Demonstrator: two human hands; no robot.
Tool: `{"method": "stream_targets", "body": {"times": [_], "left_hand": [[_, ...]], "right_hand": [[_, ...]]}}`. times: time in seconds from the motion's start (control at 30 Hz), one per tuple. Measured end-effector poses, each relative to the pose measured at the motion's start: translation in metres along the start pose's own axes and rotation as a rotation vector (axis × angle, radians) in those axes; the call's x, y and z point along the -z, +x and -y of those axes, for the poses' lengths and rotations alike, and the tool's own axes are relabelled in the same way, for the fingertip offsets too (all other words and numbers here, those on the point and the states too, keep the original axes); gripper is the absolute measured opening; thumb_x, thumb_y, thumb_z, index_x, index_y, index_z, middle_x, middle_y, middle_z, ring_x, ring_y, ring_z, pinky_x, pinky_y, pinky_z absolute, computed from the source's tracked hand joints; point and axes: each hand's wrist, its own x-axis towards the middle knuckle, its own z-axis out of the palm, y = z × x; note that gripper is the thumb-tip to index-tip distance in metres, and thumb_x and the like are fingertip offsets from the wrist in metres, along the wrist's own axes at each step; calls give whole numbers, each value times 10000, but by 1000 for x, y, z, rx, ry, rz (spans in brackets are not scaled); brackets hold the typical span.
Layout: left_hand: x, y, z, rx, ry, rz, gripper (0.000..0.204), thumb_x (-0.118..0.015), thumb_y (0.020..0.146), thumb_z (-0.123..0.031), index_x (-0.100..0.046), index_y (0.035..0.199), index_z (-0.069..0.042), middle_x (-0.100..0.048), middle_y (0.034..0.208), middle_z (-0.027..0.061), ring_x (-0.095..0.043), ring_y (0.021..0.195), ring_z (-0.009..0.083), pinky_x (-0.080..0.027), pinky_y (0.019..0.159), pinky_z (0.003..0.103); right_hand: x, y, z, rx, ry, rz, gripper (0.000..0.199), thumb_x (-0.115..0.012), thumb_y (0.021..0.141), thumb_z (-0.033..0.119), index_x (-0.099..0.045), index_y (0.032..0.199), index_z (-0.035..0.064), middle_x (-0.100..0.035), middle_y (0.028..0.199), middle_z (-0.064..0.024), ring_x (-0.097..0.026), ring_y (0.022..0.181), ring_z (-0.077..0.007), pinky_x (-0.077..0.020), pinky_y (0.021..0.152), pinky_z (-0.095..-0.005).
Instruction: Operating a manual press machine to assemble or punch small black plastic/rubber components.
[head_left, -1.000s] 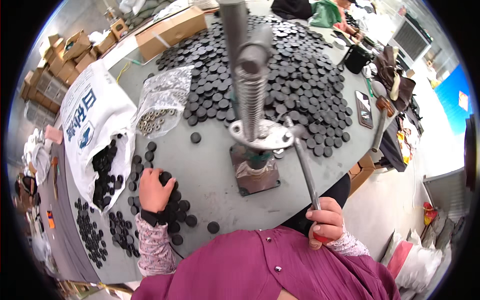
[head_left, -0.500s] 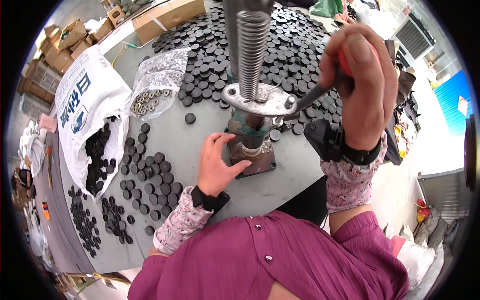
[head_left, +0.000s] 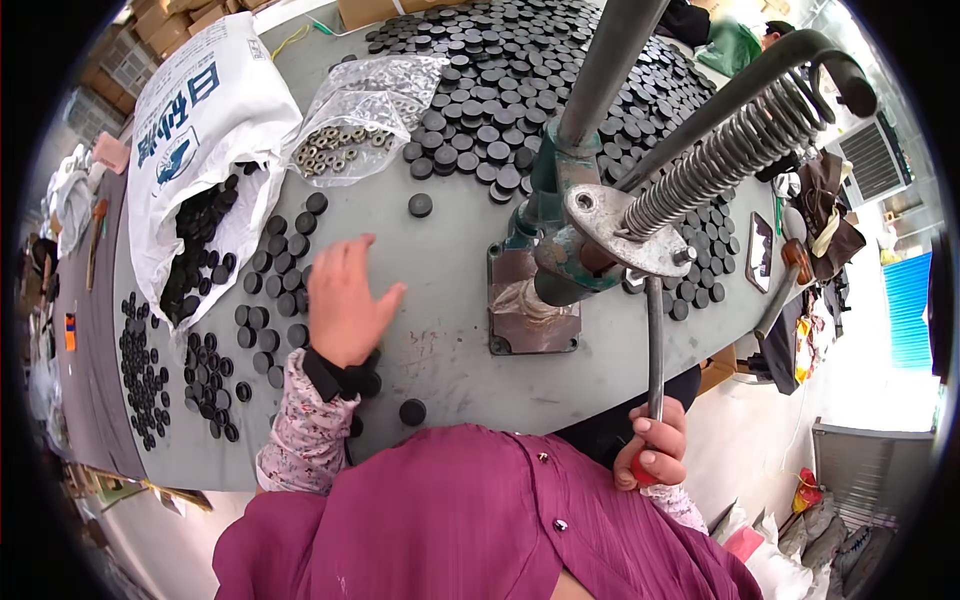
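Observation:
A green and steel hand press (head_left: 545, 200) with a big coil spring (head_left: 720, 160) stands on the grey table. Its lever (head_left: 655, 350) points toward my body, and my right hand (head_left: 655, 445) is wrapped round the red knob (head_left: 640, 472) at its end. My left hand (head_left: 348, 300) is empty, fingers apart, over the table left of the press base (head_left: 535, 325). Just beside it are several loose black round discs (head_left: 290, 280). A single disc (head_left: 420, 205) lies farther off, and another disc (head_left: 412, 412) sits near the front edge. No piece shows on the press base.
A white sack (head_left: 215, 95) spilling small black caps lies at the left. Beside it is a clear bag (head_left: 375, 110) of small metal rings. Behind the press spreads a large pile of black discs (head_left: 490, 90). A mallet (head_left: 793, 265) lies at the right edge.
My right hand has brought the lever from the upper right down toward my body. My left hand has moved left, away from the press base. The whole view has shifted.

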Motion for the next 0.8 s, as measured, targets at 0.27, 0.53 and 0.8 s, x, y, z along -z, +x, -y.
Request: {"method": "stream_targets", "body": {"times": [0.27,0.53,0.8], "left_hand": [[2,0,58,176,344,58,389,-778,805,-319,-687,1094,-75,-618,1133,115,-569,1109,335,-448,931,489],[-23,2,57,92,211,52,358,-771,679,-179,-688,1011,-74,-647,1001,138,-645,968,361,-510,864,480],[-38,-11,-81,-91,-713,229,359,-835,718,-60,-744,1064,-40,-636,1013,68,-684,788,127,-570,627,249]], "right_hand": [[34,182,-21,-191,141,171,313,-704,937,352,-607,1050,77,-700,897,-103,-579,650,-215,-493,648,-379],[-5,259,-83,-528,186,-77,280,-691,961,279,-593,988,18,-600,746,-153,-613,622,-312,-487,601,-370],[-11,260,-89,-449,171,-118,326,-687,970,320,-559,1025,25,-598,731,-163,-619,665,-374,-488,630,-415]]}}
